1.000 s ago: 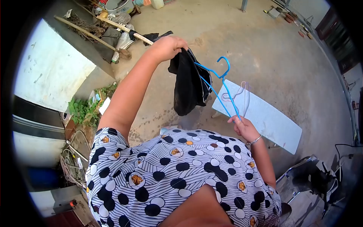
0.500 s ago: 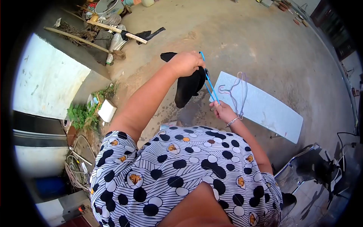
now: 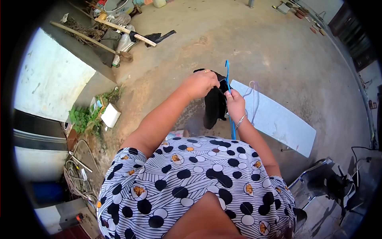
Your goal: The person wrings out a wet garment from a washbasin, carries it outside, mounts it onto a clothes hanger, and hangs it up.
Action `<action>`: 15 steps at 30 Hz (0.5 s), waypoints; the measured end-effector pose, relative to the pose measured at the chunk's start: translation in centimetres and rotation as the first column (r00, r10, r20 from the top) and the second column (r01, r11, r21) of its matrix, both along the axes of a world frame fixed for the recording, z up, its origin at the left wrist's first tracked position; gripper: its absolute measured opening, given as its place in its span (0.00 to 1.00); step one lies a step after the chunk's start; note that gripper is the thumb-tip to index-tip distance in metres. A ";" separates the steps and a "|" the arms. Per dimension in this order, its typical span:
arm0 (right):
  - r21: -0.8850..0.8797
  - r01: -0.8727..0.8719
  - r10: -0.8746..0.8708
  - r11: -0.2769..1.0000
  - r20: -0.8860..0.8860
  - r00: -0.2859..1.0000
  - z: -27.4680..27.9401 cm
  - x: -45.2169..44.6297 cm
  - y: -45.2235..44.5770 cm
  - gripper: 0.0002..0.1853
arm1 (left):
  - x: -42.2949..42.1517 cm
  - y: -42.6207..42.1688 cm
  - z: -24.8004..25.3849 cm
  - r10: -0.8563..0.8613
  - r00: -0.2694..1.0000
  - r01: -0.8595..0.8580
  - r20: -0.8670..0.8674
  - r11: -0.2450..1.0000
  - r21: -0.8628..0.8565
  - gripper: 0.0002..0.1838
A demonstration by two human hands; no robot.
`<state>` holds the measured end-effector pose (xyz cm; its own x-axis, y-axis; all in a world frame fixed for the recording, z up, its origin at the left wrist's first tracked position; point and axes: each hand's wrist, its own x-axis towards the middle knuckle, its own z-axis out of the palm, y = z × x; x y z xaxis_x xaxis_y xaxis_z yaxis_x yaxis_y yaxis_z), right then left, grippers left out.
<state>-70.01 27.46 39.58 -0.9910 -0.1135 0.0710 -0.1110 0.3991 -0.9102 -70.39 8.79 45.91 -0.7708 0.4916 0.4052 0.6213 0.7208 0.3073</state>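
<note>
My left hand (image 3: 200, 84) is closed on a black cloth garment (image 3: 215, 109), which hangs in folds below and behind the fingers; its exact kind does not show. My right hand (image 3: 235, 104) grips a blue clothes hanger (image 3: 227, 71) just under its hook. The hook points up and away from me, and the hanger's lower part runs down past my wrist towards my shirt. Where the hanger meets the garment, the dark folds and my fingers hide the detail.
On the right stands a long pale bench (image 3: 282, 123) with thin purple hangers (image 3: 254, 101) on it. A metal-framed chair (image 3: 324, 179) is at lower right. Sticks, bags and a bucket (image 3: 119, 6) pile up at upper left, above a white block (image 3: 110, 115) beside green plants (image 3: 81, 119).
My right hand has moved up the hanger to near its hook, and the hanger now stands more upright. My left hand and the garment have shifted down and right, closer to my right hand.
</note>
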 end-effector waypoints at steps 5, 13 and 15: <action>-0.071 -0.040 0.037 0.997 -0.047 0.998 0.3 1.0 2.6 0.10 | 1.3 0.5 -1.5 -0.042 0.999 0.041 0.010 0.998 0.048 0.07; -0.159 -0.129 0.070 0.979 -0.330 0.941 5.9 0.6 3.8 0.06 | 0.2 2.6 1.0 -0.070 0.964 0.085 -0.258 0.995 0.048 0.08; -0.171 -0.176 0.079 0.969 -0.462 0.884 7.7 -0.4 3.7 0.06 | -0.7 2.9 2.8 -0.017 0.906 0.058 -0.422 0.995 0.084 0.07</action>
<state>-70.39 31.12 47.25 -0.8247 -0.1720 0.5388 -0.5634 0.1665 -0.8093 -71.12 11.70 48.72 -0.5006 0.4614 0.7325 0.7333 0.6757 0.0755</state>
